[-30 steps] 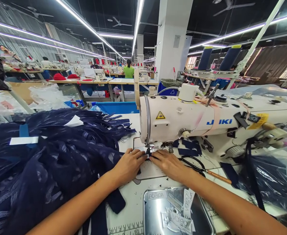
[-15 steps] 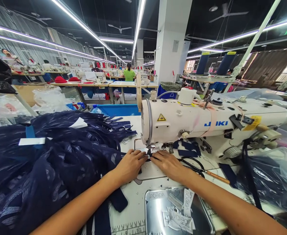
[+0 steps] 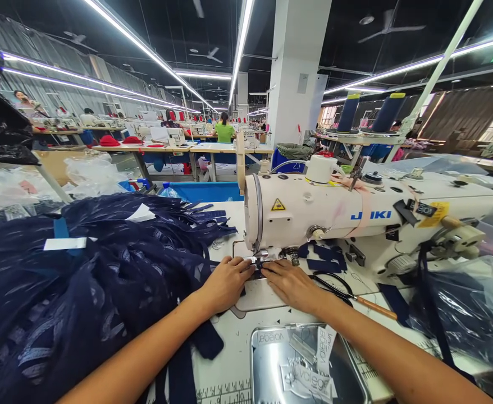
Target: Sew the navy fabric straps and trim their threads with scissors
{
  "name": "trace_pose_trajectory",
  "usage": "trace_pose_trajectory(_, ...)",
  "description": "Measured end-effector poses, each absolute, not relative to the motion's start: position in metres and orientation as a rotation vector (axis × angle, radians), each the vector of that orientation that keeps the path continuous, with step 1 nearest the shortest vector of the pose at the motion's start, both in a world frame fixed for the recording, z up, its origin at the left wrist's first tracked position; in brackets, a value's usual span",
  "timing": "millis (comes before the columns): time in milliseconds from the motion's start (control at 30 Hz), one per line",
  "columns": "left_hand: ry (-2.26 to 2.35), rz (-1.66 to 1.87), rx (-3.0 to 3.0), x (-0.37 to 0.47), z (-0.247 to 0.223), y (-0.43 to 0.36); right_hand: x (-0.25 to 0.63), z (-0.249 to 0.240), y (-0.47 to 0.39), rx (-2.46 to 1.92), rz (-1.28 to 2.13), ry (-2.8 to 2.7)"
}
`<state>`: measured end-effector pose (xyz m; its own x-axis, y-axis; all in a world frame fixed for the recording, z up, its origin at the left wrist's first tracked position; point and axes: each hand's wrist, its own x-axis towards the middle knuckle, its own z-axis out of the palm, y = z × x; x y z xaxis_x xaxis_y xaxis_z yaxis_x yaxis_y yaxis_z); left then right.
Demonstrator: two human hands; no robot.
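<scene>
A white sewing machine (image 3: 326, 207) reaches in from the right, its needle end above both hands. My left hand (image 3: 228, 281) lies at the left of the presser foot, fingers together and pressing on dark navy fabric (image 3: 206, 338) that trails down to the left. Just right of the foot, my right hand (image 3: 291, 285) rests with its fingers close together on a small dark piece at the needle plate. Most of that piece is hidden under the fingers. Both sets of fingertips nearly meet below the needle.
A large navy garment pile (image 3: 103, 292) covers the left side. A metal tray (image 3: 272, 370) with white labels (image 3: 314, 381) lies in front. Black-handled scissors (image 3: 334, 283), a wooden-handled tool (image 3: 375, 307) and a plastic bag of navy fabric (image 3: 461, 303) are at the right.
The whole view has shifted slightly. Both hands stay beside the presser foot, with hardly any movement against the machine.
</scene>
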<state>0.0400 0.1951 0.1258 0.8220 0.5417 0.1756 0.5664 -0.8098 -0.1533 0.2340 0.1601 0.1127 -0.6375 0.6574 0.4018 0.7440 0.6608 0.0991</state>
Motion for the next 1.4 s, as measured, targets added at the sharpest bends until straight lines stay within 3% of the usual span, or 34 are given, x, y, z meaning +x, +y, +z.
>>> trace_pose_trajectory(700,-0.918,-0.151,-2.74,0.045,0.122,0.207,0.238,0.105,0.169,-1.301,-0.282,-2.518)
trace_pose_trajectory(1200,-1.18,-0.083,-2.499,0.039,0.135,0.203,0.256,0.129,0.154,-1.392,-0.478,-2.413)
trace_pose_trajectory(1400,-1.251,-0.068,-2.387,0.022,0.15,0.197,0.303,0.143,0.121,-1.755,-0.417,-2.362)
